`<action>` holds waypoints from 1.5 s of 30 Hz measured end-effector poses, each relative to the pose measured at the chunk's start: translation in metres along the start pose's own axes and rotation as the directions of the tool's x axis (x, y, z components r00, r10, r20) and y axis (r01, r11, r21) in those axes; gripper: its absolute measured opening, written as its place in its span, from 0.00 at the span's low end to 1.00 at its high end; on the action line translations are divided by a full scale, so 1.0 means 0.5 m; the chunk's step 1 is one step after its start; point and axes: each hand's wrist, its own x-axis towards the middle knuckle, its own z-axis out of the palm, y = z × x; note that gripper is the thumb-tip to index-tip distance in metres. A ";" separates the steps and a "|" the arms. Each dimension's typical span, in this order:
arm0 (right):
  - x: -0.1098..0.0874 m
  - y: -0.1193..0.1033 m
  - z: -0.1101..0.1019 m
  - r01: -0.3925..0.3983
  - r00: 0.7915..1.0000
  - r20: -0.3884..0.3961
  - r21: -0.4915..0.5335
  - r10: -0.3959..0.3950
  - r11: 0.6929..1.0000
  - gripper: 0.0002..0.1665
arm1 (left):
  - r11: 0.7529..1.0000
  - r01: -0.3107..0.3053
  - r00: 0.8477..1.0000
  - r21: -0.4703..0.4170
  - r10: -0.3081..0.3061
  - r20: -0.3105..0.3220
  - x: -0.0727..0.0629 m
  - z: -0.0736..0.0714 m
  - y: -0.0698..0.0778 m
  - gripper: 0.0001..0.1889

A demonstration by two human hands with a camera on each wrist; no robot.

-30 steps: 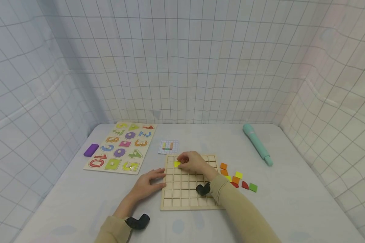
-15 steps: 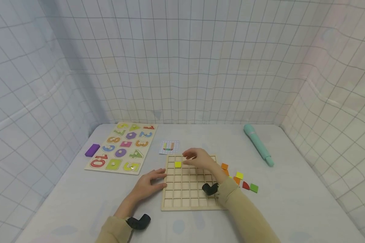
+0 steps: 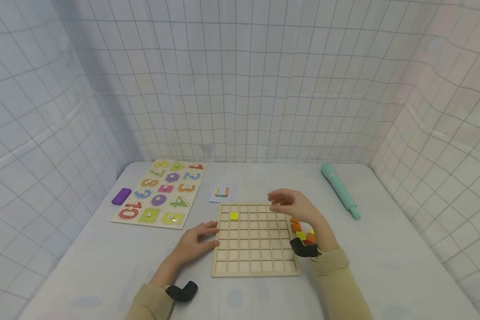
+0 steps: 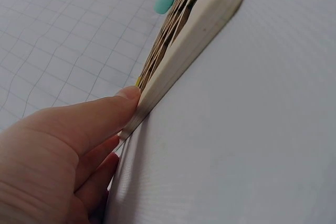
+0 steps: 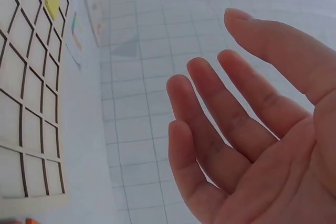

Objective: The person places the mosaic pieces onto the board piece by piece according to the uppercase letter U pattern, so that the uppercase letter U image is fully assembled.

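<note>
A wooden grid board (image 3: 244, 255) lies flat at the middle of the table, with one yellow square tile (image 3: 234, 216) in a cell near its far left corner. My left hand (image 3: 194, 244) rests beside the board, its fingertips touching the left edge; in the left wrist view the thumb (image 4: 105, 116) meets the board's side. Above the board's far right corner is my right hand (image 3: 295, 206), raised with loosely bent fingers and nothing in them, as the right wrist view confirms. Orange, yellow and red tiles (image 3: 301, 235) lie right of the board, partly hidden by the right wrist.
A small pattern card (image 3: 222, 193) lies behind the board. To the left are a number puzzle board (image 3: 165, 189) and a purple block (image 3: 122, 196). At the back right lies a teal stick-shaped object (image 3: 339, 189). Grid-patterned cloth walls (image 3: 240, 89) enclose the table.
My right hand has let go of the yellow tile, leaving it in its cell, and has moved right and up off the board. The left hand stays at the board's edge.
</note>
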 end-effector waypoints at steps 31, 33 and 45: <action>-0.115 0.066 -0.109 -0.087 0.995 -0.048 0.109 0.092 0.990 0.22 | 1.000 0.000 1.000 0.019 0.000 0.000 0.001 -0.003 0.004 0.22; -0.120 0.068 -0.114 -0.094 0.993 -0.058 0.110 0.100 0.989 0.22 | 1.000 0.002 1.000 0.021 -0.002 0.001 0.001 -0.004 0.005 0.22; -0.143 0.103 -0.134 -0.134 0.985 -0.091 0.145 0.148 0.980 0.23 | 1.000 0.002 1.000 0.021 -0.002 0.004 0.000 -0.001 0.002 0.21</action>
